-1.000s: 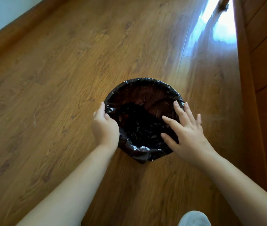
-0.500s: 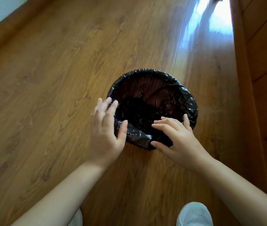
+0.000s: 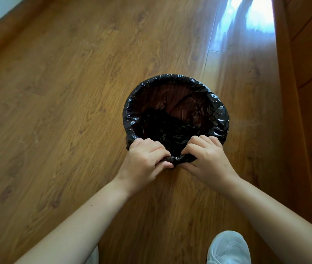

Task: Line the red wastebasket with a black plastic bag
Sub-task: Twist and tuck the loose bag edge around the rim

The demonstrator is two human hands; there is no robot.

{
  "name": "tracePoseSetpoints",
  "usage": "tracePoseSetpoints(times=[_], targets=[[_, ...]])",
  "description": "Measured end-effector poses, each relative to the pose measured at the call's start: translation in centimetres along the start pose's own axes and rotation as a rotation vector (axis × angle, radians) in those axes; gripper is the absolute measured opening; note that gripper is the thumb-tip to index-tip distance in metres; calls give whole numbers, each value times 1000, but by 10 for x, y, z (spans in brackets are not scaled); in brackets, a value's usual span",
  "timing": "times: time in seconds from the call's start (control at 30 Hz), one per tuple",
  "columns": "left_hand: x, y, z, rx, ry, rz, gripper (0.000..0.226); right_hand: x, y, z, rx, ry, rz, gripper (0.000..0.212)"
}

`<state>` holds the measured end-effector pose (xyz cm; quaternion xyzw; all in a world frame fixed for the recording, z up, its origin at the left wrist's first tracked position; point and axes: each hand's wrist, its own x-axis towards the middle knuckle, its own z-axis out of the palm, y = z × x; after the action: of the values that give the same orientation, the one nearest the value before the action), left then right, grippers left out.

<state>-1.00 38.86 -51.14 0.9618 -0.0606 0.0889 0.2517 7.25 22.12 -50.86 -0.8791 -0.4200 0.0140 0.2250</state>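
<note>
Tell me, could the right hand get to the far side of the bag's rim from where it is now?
Probably yes. The right hand pinches the black bag at the near rim beside the left hand; the far rim lies just across the open mouth, nothing blocks it, though it must let go first.

My black plastic bag [image 3: 216, 113] lies crinkled and glossy over the round rim of the upright wastebasket [image 3: 170, 103], slack inside, reddish wall showing through.
</note>
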Motion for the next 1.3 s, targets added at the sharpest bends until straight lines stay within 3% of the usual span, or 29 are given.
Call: tracePoseSetpoints(times=[0.47,0.63,0.8,0.9,1.03,1.3], targets=[[-5,-13,-3,130,26,149,17,-4,14,1,-32,51,-80,10],[-7,-16,-2,121,43,122,19,-2,17,-2,-31,32,-108,13],[-8,-11,-1,116,38,83,25,-13,9,-14,-49,-3,-187,37],[-10,-3,0,92,78,21,37,-11,1,-14,30,10,-183,30],[-8,5,1,-6,79,22,26,-3,-3,-6,140,-12,-146,18],[-4,3,6,-104,96,-33,13,-3,4,2,186,43,-104,19]])
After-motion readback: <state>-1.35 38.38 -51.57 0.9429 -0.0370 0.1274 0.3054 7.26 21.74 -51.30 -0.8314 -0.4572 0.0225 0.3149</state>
